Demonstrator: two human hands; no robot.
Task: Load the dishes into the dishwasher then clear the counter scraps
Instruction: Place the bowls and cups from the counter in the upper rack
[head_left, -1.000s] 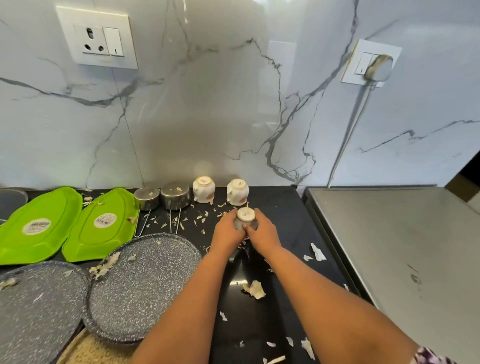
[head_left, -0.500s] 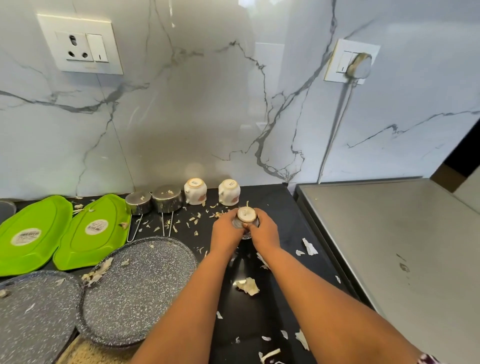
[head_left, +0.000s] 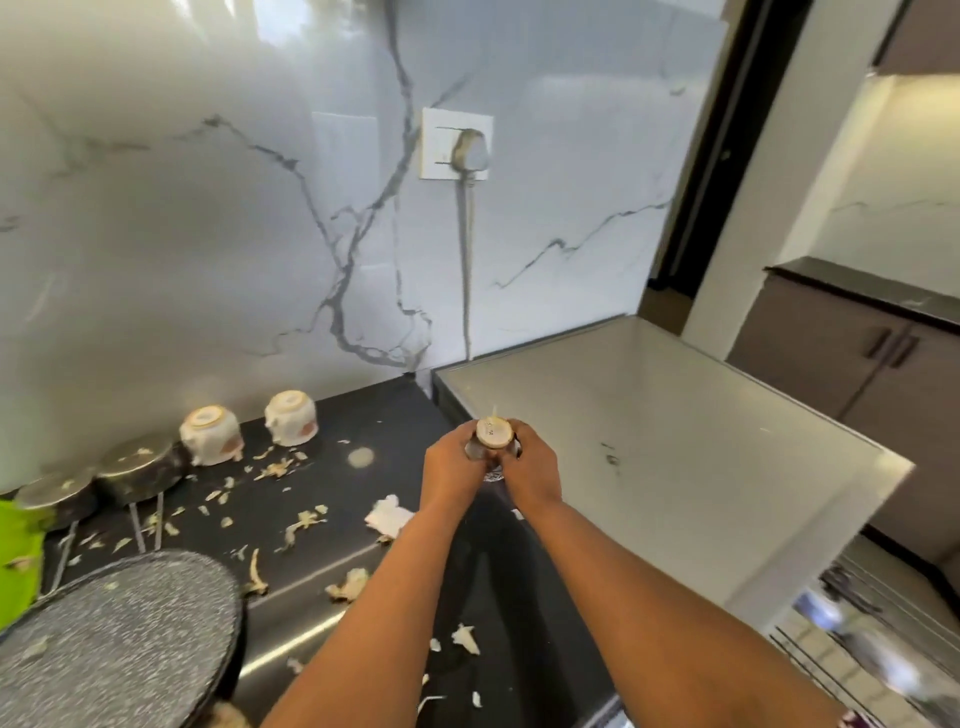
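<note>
Black stone makes up the bench (head_left: 395, 415), which is littered with pale scraps (head_left: 306, 522). At its right edge stands a grey appliance top (head_left: 649, 426), likely the dishwasher, with what looks like a wire rack (head_left: 883, 639) at the lower right. A speckled plate (head_left: 114, 634) lies at the near left corner, and two steel pans (head_left: 140, 462) sit upside down by the back wall. Beside them two white cups (head_left: 210, 434) stand rim-down along the back edge. A third cup (head_left: 493, 441) is pinched between the left hand (head_left: 454, 473) and right hand (head_left: 530, 473), both closed around it, base up, above the right edge, apparently being carried toward the rack.
</note>
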